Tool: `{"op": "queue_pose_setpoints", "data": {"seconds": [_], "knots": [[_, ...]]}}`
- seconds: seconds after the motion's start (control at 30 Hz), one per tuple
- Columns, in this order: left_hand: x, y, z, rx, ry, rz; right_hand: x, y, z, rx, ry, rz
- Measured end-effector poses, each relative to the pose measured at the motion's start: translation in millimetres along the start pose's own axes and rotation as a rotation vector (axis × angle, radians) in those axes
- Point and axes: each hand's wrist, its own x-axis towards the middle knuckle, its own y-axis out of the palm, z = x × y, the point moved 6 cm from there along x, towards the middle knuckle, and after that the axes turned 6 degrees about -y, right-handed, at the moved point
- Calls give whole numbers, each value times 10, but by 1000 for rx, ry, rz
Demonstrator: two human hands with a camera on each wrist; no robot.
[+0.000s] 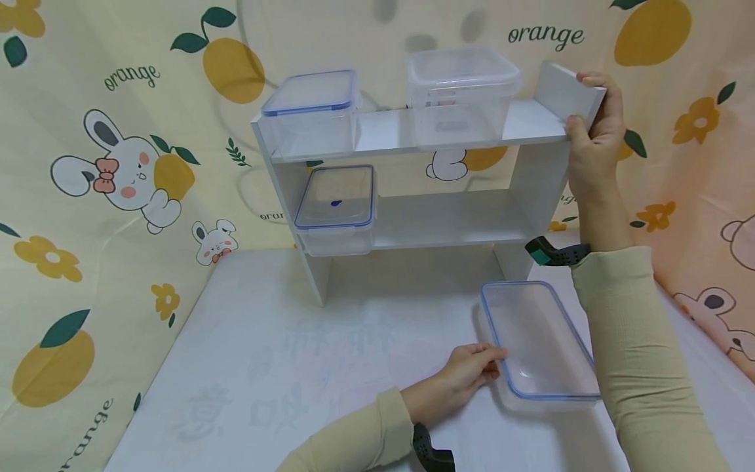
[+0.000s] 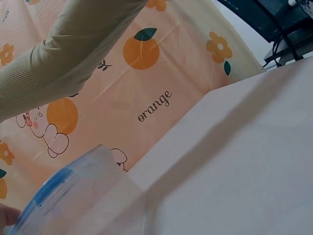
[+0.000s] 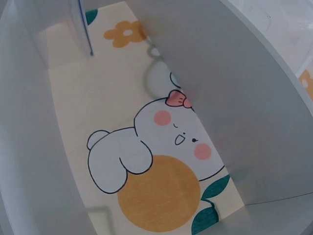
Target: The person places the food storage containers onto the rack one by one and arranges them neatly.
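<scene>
A shallow clear food container [image 1: 539, 337] with a blue rim sits at the table's right front, partly behind my right forearm. My left hand [image 1: 457, 380] pinches its left edge between thumb and fingers. In the left wrist view, the container's blue edge and clear wall [image 2: 83, 196] show beside a bit of that hand [image 2: 7, 215]. Higher up, my right hand [image 1: 598, 141] grips the short upright end panel [image 1: 569, 92] of a white two-tier shelf [image 1: 454, 219], thumb at the front and fingers over its top. The right wrist view looks into the shelf between its boards, with the hand out of sight.
On the top board stand a blue-lidded clear container [image 1: 312, 115] at left and a taller clear container [image 1: 463, 95] toward the right. Another blue-lidded container [image 1: 336, 210] occupies the middle board's left end. A patterned cloth [image 1: 130, 262] hangs behind the white table [image 1: 248, 373].
</scene>
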Motion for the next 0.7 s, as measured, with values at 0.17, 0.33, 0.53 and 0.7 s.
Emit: {"op": "queue_pose_setpoints", "data": {"seconds": [0.17,0.33,0.53,0.7], "knots": [[-10,-54,-11,25,17,-3,-1,7,11,-1,-6,3],[-34,-114,-30,41,41,12,-3,7,6,-3,-5,3],[-40,-195,-44,67,56,24,-3,-1,8,3,1,-3],[-13,-273,-44,105,68,28,-4,0,8,15,12,-10]]}}
